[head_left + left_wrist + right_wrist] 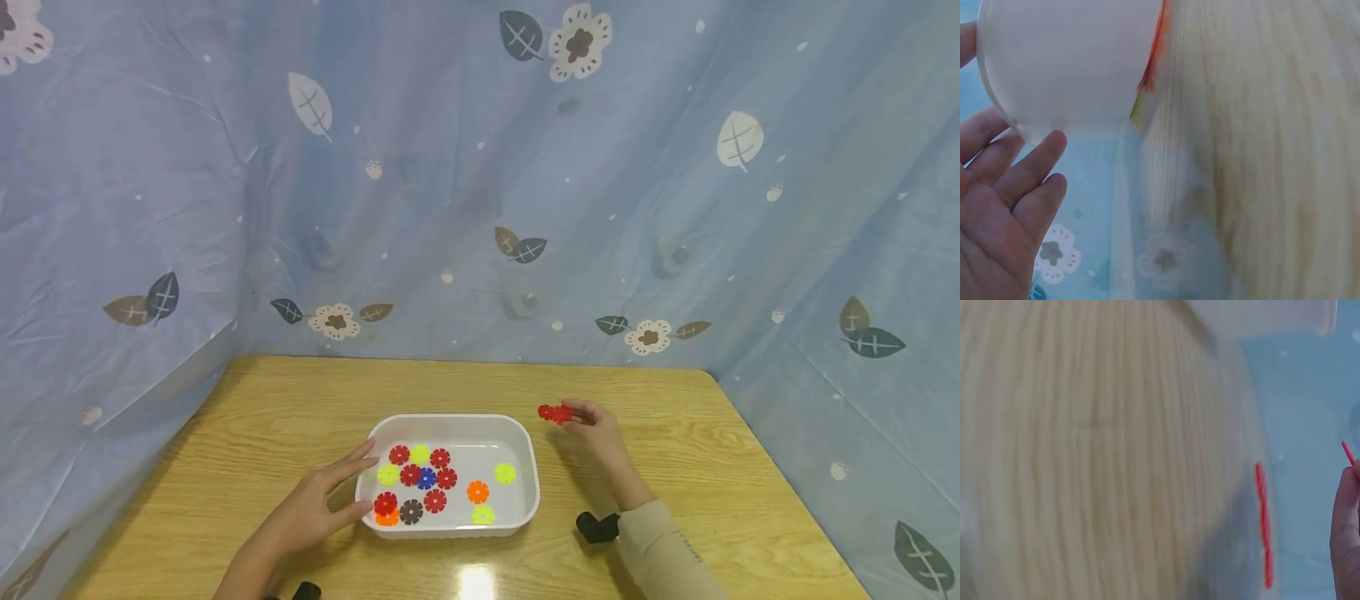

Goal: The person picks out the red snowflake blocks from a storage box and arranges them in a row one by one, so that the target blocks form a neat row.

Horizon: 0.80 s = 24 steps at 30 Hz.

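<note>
Tray (450, 532) of notched snowflake discs (435, 500) on woodgrain table (660, 392); right hand (600, 437) pinching, left hand (322, 500) at rim.

Right thumb and fingers grip a red disc (561, 415) to the right of the tray; a red strip (1263, 525) shows nearby in the right wrist view, joined or separate unclear. Left fingers extended and spread, at the tray's left end. Inside: red, yellow, orange, one blue, one dark brown, clustered mostly left.
</note>
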{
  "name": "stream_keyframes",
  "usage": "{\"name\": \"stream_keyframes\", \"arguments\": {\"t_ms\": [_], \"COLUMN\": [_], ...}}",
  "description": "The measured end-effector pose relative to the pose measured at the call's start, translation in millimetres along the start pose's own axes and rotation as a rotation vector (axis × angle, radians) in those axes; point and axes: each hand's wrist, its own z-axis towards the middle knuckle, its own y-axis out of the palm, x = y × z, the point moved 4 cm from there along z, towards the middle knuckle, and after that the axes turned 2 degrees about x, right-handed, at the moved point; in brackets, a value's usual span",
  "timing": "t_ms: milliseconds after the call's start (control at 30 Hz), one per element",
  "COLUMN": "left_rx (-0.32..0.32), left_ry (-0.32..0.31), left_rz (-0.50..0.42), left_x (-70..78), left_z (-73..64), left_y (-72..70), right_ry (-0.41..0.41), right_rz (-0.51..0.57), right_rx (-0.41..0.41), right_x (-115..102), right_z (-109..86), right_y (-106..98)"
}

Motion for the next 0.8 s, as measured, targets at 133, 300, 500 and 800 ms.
{"name": "stream_keyframes", "arguments": {"t_ms": [133,300,500,800], "left_rx": [0.002,0.003,0.004,0.008], "left_ry": [0.006,0.005,0.021,0.024], "left_rz": [0.001,-0.001,0.004,0.019], "left_x": [0.7,0.4,-0.7,-0.3], "left_z": [0.4,0.4,0.3,-0.4], "left_y": [-0.4,-0.6,-0.2,-0.1], "right_ry": [0.043,0.156,0.236,0.241], "right_rz": [-0.023,0.071,0.156,0.079], "right_rx": [0.026,0.048,0.092,0.164], "right_x": [12.5,24.7,33.6,46.3], "right_z": [7.5,16.5,24.8,32.3], "right_y": [-11.8,-23.7,-35.8,-42.2]}}
